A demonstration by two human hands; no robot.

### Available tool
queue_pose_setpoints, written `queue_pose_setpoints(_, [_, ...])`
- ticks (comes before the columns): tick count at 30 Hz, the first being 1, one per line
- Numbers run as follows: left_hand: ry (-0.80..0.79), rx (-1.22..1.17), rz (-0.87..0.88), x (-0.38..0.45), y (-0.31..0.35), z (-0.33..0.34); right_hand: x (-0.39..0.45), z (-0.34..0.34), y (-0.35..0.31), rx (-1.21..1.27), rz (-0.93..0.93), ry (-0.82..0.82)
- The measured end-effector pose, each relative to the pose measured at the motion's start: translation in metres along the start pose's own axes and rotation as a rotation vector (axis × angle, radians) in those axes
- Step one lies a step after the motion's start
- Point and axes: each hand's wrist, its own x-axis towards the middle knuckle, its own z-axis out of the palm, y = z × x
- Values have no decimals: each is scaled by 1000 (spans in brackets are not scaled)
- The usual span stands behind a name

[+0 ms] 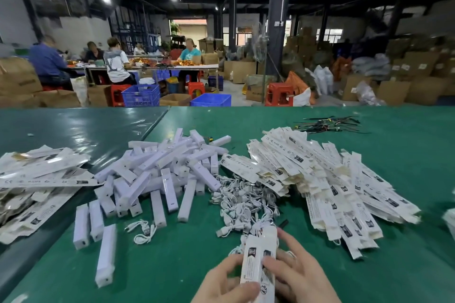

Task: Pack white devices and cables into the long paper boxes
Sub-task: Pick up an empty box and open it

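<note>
Both hands grip one long paper box (258, 263) low over the green desk (369, 130): the left hand (226, 280) curls round its near end with the thumb across the printed face, and the right hand (293, 270) holds its right side, fingers bent over it. Just beyond the box's far end lies a tangle of white cables (242, 204). A heap of white devices (162, 174) lies ahead-left of the left hand, and a pile of flat paper boxes (332, 179) ahead-right of the right hand.
</note>
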Motion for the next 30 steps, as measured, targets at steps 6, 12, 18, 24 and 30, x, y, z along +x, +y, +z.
queue_pose_setpoints(6, [51,123,86,3,-4,8,-6,2,0,-38,-132,91])
queue_pose_setpoints(12, [-50,132,262,0,12,10,-8,-1,-13,58,-105,-11])
queue_pose_setpoints(18, [-101,-136,147,-5,4,10,-12,5,-8,127,-90,-56])
queue_pose_setpoints(24, [-48,-80,109,-5,4,13,-10,2,-7,4,-119,-24])
queue_pose_setpoints(30, [-53,-13,75,-9,9,10,-10,0,-6,-124,-99,-7])
